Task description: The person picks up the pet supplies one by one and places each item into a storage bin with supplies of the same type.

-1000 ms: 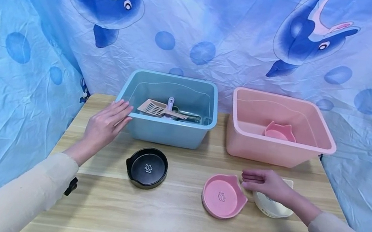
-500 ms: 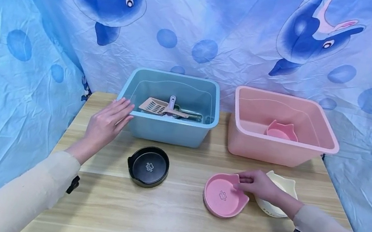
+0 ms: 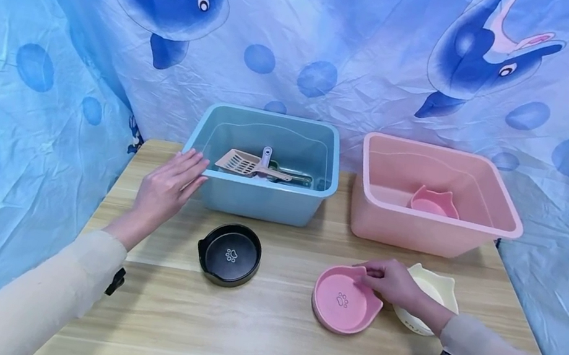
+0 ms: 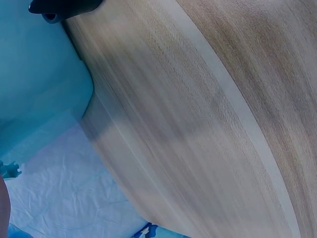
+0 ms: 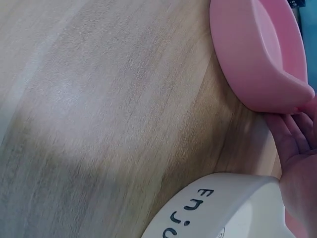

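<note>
My right hand (image 3: pixel 392 281) pinches the rim of a pink cat-ear pet bowl (image 3: pixel 341 303) on the table, thumb on the inner side and fingers behind the wall. In the right wrist view the fingers (image 5: pixel 292 131) reach under the outer edge of that bowl. A cream cat-ear bowl (image 3: pixel 441 285) with dark lettering stands below and beside my right wrist, partly covered by it. My left hand (image 3: pixel 166 183) rests with straight fingers on the left front corner of the blue bin (image 3: pixel 258 201). A black bowl (image 3: pixel 231 254) with a paw print sits in front of that bin.
Inside the blue bin lie a beige slotted litter scoop (image 3: pixel 242 162) and other scoops, one with a lilac handle. To its right stands a pink bin (image 3: pixel 411 231) holding a pink cat-ear bowl (image 3: pixel 435 203). A dolphin-print curtain (image 3: pixel 298 29) hangs behind the wooden table (image 3: pixel 256 348).
My right hand has come down from above the cream bowl and taken hold of the pink bowl's rim. The left hand stays on the blue bin, and the head view has shifted slightly.
</note>
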Demonstrator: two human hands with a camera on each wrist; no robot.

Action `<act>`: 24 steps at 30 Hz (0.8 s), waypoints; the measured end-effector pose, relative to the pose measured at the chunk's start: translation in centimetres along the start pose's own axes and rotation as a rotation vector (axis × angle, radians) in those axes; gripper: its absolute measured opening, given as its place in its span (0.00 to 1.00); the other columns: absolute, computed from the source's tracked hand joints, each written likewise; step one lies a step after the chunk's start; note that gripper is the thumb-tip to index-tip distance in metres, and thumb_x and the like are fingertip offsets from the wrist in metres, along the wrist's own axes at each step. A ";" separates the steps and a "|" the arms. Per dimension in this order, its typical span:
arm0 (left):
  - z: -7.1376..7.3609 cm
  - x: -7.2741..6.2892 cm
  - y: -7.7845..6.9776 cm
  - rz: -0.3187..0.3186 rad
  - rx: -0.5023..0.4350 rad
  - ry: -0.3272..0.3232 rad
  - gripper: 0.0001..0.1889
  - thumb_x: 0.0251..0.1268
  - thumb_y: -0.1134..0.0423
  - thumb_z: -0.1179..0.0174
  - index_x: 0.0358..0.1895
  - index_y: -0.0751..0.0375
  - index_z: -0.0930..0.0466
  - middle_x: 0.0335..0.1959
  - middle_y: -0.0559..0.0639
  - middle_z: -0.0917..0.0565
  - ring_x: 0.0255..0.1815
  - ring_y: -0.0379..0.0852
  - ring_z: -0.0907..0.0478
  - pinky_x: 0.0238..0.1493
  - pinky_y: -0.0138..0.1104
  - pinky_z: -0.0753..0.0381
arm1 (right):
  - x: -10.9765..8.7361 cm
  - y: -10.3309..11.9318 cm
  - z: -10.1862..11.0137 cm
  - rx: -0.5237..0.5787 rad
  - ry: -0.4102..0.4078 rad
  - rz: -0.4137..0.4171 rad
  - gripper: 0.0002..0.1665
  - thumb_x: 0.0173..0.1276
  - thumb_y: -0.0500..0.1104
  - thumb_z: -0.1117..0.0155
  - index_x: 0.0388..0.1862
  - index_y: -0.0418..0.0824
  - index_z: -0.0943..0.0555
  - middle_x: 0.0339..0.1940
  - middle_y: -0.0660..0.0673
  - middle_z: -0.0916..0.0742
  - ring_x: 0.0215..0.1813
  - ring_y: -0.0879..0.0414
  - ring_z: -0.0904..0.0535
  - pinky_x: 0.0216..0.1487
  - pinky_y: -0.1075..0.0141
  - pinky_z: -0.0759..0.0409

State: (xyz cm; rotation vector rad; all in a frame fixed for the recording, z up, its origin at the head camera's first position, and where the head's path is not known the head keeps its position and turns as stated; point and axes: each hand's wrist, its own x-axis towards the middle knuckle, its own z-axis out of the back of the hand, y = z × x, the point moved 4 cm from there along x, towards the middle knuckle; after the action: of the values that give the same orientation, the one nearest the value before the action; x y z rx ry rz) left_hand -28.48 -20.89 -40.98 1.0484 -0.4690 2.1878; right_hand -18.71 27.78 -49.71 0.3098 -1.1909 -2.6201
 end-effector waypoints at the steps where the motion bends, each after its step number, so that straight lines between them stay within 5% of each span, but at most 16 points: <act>1: 0.0 0.0 0.0 -0.001 -0.002 0.000 0.25 0.63 0.66 0.24 0.64 0.62 0.13 0.63 0.62 0.14 0.66 0.63 0.16 0.68 0.60 0.18 | 0.0 -0.1 0.0 0.010 -0.005 -0.010 0.15 0.71 0.38 0.24 0.54 0.34 0.09 0.34 0.47 0.06 0.31 0.64 0.16 0.29 0.75 0.19; 13: 0.1 0.0 -0.1 0.008 0.012 0.005 0.23 0.64 0.66 0.25 0.63 0.62 0.13 0.62 0.62 0.14 0.65 0.63 0.16 0.68 0.59 0.18 | 1.2 0.7 0.6 -0.019 0.033 0.037 0.14 0.70 0.40 0.24 0.51 0.35 0.08 0.33 0.48 0.06 0.31 0.64 0.16 0.30 0.75 0.20; 24: -0.1 0.1 -0.1 -0.007 0.006 -0.007 0.23 0.63 0.66 0.25 0.63 0.62 0.13 0.61 0.63 0.13 0.64 0.63 0.15 0.66 0.60 0.17 | 1.9 1.6 2.2 0.002 0.087 0.012 0.11 0.71 0.39 0.25 0.50 0.38 0.07 0.24 0.47 0.10 0.19 0.66 0.25 0.20 0.75 0.28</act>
State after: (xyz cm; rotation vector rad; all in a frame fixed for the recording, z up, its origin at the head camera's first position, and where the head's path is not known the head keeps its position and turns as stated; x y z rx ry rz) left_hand -28.50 -20.71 -40.95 1.0604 -0.4615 2.1818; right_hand -20.90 27.73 -47.22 0.4109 -1.1642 -2.5671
